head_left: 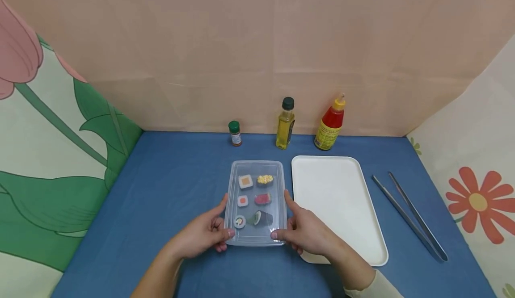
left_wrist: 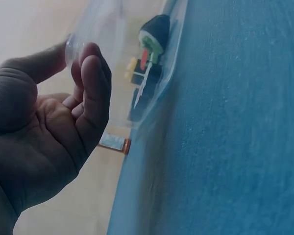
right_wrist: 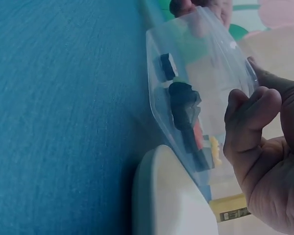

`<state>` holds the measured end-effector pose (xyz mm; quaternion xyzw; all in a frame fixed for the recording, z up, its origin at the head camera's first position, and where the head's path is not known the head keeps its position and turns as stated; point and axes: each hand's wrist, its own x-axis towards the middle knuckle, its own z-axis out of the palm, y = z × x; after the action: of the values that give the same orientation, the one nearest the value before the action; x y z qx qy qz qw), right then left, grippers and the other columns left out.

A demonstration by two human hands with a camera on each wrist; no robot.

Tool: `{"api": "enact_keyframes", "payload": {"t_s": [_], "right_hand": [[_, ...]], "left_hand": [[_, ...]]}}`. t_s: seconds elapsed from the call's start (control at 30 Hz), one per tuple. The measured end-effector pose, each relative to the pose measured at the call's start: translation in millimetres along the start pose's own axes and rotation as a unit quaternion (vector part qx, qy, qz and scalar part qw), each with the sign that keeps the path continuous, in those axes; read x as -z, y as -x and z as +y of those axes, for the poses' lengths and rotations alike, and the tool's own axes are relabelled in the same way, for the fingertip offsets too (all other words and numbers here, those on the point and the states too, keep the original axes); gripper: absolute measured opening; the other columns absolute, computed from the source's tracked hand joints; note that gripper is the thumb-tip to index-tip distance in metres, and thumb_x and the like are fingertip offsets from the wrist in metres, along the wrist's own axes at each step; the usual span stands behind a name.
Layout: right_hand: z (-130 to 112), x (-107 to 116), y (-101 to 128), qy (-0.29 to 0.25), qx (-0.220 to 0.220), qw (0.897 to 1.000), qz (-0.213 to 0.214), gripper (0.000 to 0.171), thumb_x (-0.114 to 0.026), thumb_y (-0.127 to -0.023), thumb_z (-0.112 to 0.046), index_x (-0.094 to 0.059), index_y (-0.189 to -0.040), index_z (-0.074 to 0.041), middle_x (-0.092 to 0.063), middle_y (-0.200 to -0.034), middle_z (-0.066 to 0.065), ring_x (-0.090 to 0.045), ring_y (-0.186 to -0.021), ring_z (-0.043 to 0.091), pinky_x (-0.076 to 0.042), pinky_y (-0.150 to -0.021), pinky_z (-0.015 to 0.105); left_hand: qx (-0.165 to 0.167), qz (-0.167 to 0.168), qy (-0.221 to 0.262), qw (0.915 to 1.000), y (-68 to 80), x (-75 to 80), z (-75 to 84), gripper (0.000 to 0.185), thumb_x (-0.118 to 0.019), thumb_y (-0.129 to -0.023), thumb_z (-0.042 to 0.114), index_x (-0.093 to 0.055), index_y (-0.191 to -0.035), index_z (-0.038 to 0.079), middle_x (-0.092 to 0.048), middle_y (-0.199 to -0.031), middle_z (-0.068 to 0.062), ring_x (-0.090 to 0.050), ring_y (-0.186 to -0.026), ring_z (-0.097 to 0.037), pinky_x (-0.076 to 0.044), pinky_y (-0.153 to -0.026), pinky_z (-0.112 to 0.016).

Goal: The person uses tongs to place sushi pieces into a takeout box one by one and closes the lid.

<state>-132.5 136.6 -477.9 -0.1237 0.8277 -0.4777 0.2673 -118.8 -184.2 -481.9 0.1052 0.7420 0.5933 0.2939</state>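
A clear plastic food container (head_left: 257, 240), with what looks like a clear lid on top, is held between both hands. My left hand (head_left: 203, 233) grips its left side near the front corner, thumb over the rim and fingers curled under it. On the opposite side my right hand (head_left: 307, 231) grips the rim the same way. Inside are several sushi pieces, among them a corn-topped piece (head_left: 264, 179), a pink-topped piece (head_left: 263, 199), a round roll (head_left: 239, 221) and a dark cone-shaped hand roll (right_wrist: 183, 103). Whether the container's base touches the table cannot be told.
A white tray (head_left: 334, 199) lies right of the container, partly under my right forearm. Metal tongs (head_left: 414, 220) lie farther right. Along the back stand a green-capped spice jar (head_left: 235, 133), an oil bottle (head_left: 284, 124) and a red sauce bottle (head_left: 330, 126).
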Motion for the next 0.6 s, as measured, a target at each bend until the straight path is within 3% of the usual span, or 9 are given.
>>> {"api": "enact_keyframes", "payload": {"t_s": [0.2, 0.33, 0.47, 0.53, 0.6], "right_hand": [[6, -4, 3, -0.011, 0.011, 1.0, 0.016, 0.114, -0.084, -0.088, -0.042, -0.008, -0.169, -0.016, -0.059, -0.064, 0.004, -0.057, -0.047, 0.018, -0.05, -0.044, 0.035], [12, -3, 3, 0.049, 0.034, 0.998, 0.025, 0.109, -0.078, -0.091, -0.051, -0.011, -0.169, -0.015, -0.059, -0.062, -0.002, -0.057, -0.049, 0.014, -0.047, -0.046, 0.029], [11, 4, -2, 0.123, 0.055, 0.989, 0.066, 0.103, -0.075, -0.09, -0.059, -0.024, -0.166, -0.011, -0.059, -0.07, -0.007, -0.058, -0.059, 0.011, -0.045, -0.051, 0.025], [7, 9, -8, 0.135, 0.066, 0.984, 0.093, 0.1, -0.077, -0.089, -0.057, -0.032, -0.164, -0.01, -0.061, -0.084, -0.004, -0.06, -0.071, 0.013, -0.049, -0.056, 0.026], [4, 15, -18, 0.138, 0.076, 0.981, 0.113, 0.098, -0.079, -0.088, -0.055, -0.034, -0.163, -0.011, -0.064, -0.108, 0.001, -0.063, -0.087, 0.017, -0.056, -0.065, 0.028]], "left_hand": [[0.005, 0.0, -0.004, 1.0, -1.1, -0.6, -0.7, 0.102, -0.074, -0.099, 0.02, 0.002, -0.168, 0.015, -0.065, -0.075, -0.014, -0.071, -0.069, -0.03, -0.061, -0.067, -0.044], [0.013, 0.013, -0.046, 0.9988, -2.1, 1.9, 0.5, 0.103, -0.077, -0.096, 0.027, -0.004, -0.168, 0.016, -0.067, -0.077, -0.013, -0.069, -0.07, -0.027, -0.06, -0.065, -0.04], [0.013, 0.054, -0.132, 0.9898, -7.4, 9.1, 4.3, 0.101, -0.08, -0.093, 0.035, -0.016, -0.168, 0.015, -0.065, -0.105, -0.009, -0.07, -0.09, -0.021, -0.057, -0.075, -0.035], [0.002, 0.076, -0.169, 0.9827, -13.0, 14.1, 6.8, 0.099, -0.081, -0.093, 0.038, -0.02, -0.168, 0.017, -0.059, -0.127, -0.01, -0.066, -0.111, -0.023, -0.057, -0.087, -0.04], [-0.018, 0.085, -0.192, 0.9774, -20.7, 19.4, 9.5, 0.098, -0.08, -0.093, 0.038, -0.02, -0.168, 0.018, -0.046, -0.149, -0.014, -0.054, -0.132, -0.03, -0.051, -0.102, -0.05]]}}
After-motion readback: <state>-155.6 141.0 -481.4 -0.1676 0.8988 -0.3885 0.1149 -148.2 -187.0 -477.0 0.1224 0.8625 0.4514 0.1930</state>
